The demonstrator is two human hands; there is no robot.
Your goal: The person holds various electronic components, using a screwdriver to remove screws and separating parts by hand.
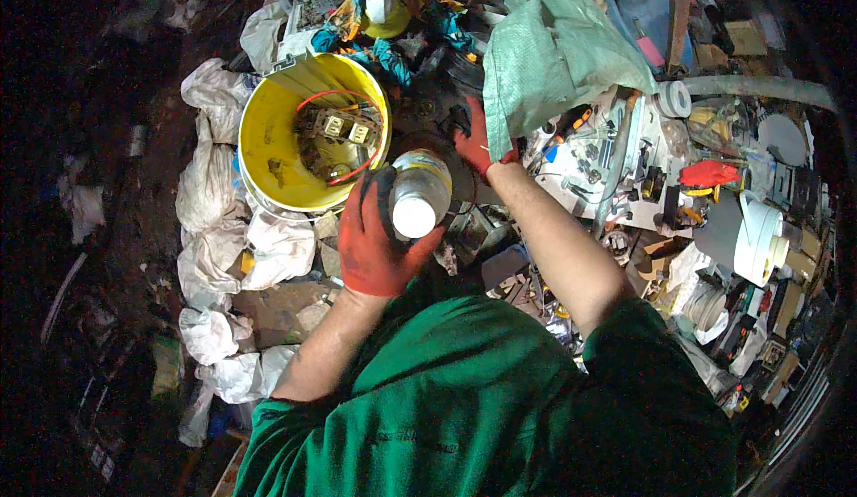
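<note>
My left hand (pixel 379 245), in a red glove with dark fingertips, is closed around a clear jar (pixel 423 174) with a white round end facing up. Just left of the jar stands a yellow bucket (pixel 254 153). Inside it lie a red cable (pixel 332 95) and a dirty piece with cream sockets (pixel 346 128). Further right, my red-gloved right hand (pixel 483 140) reaches forward beside a pale green woven sack (pixel 558 55). The sack's edge covers part of this hand; the fingers that show are apart, and nothing is seen between them.
Stuffed white bags (pixel 214 189) line the left side. A yellow-rimmed tangle of blue and orange cloth (pixel 388 60) lies beyond the bucket. Small parts cover a white board (pixel 585 162) at right, near a grey hose (pixel 759 89) and a red cloth-like piece (pixel 709 173).
</note>
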